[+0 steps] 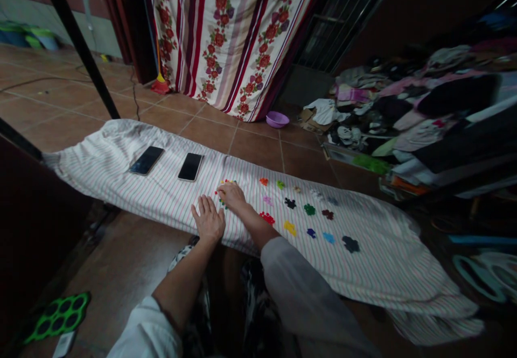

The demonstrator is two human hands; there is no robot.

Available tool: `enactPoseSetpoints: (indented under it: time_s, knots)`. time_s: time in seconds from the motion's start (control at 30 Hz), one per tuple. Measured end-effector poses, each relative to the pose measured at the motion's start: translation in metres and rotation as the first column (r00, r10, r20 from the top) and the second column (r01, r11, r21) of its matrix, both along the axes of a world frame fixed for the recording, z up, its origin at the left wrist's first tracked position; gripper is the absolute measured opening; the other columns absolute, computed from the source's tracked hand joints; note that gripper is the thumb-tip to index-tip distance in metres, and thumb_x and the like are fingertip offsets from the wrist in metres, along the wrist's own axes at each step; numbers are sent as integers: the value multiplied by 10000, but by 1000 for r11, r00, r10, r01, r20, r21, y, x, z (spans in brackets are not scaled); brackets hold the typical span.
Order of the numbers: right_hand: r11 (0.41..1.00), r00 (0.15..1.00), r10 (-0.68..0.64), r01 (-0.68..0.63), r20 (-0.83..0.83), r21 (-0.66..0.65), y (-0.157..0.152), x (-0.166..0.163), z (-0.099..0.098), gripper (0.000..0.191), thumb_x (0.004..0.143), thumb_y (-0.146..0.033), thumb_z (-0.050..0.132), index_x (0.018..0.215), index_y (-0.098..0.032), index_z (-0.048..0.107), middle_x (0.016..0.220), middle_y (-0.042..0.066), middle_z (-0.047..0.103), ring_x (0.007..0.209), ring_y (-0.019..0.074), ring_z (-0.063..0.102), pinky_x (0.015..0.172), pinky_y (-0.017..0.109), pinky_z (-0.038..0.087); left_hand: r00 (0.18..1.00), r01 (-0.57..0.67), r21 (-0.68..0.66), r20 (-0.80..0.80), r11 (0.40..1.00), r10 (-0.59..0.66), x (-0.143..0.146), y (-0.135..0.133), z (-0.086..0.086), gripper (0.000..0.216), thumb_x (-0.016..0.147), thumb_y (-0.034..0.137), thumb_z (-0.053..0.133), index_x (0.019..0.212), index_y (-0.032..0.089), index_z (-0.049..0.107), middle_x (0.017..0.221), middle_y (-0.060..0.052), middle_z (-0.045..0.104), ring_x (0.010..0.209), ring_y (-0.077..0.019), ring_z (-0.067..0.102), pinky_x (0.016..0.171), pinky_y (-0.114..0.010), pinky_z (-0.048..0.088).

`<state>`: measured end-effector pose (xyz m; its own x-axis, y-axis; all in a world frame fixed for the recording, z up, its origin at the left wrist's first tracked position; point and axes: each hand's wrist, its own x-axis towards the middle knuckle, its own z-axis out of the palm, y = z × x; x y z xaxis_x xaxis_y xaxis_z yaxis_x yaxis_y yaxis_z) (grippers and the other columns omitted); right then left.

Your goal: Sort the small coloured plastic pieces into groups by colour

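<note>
A striped white cloth (121,169) lies across the tiled floor in front of me. My left hand (208,219) rests flat on it, fingers spread, holding nothing. My right hand (231,193) is curled over a small heap of coloured pieces (222,190) just beyond it; what its fingers hold is hidden. Small groups of coloured pieces sit sorted to the right: red (267,218), yellow (290,227), green (309,209), dark blue (351,244) and several others.
Two dark phones (146,160) (190,166) lie on the cloth to the left. A green tray with round holes (58,315) sits on the floor at lower left. A purple bowl (277,119), a floral curtain (230,35) and a clothes pile (424,110) stand behind.
</note>
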<state>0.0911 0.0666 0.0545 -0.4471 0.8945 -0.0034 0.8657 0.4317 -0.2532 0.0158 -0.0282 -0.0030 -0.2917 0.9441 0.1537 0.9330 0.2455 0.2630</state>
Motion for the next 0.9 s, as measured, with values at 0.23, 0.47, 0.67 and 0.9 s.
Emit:
enactPoseSetpoints:
  time_s: [0.23,0.47,0.67,0.9]
  knots:
    - [1000,992,4,-5,126,4,7,-17,-8,240,896,-198,502,959,-238,730,1033,67,673,1046,201,498,894,286,371,1000,-4,2,-11,1000,4,0,0,0,628,927,408,244,1415,32,366,1508,-185,317,1434,-298,208,1156,-579,100]
    - [1000,993,-3,2,121,8,9,-19,-16,225,893,-174,498,946,-204,714,1008,81,667,1026,195,506,946,300,342,1000,-7,-14,14,1000,7,0,0,1,624,925,411,256,1421,46,359,1515,-181,305,1441,-296,189,1156,-586,83]
    - [997,999,-13,16,-38,70,5,-1,-16,181,878,-197,527,972,-189,681,1028,62,678,1002,180,527,934,282,343,1000,-11,-6,22,1000,11,0,0,0,620,919,405,278,1418,48,364,1520,-178,294,1444,-301,177,1153,-592,82]
    - [987,972,-128,145,-195,74,-9,65,-13,169,838,-186,538,928,-195,681,972,35,696,924,164,584,878,268,379,1000,-10,25,25,1000,9,0,-1,-1,621,912,394,294,1410,30,372,1508,-191,315,1438,-310,188,1148,-600,90]
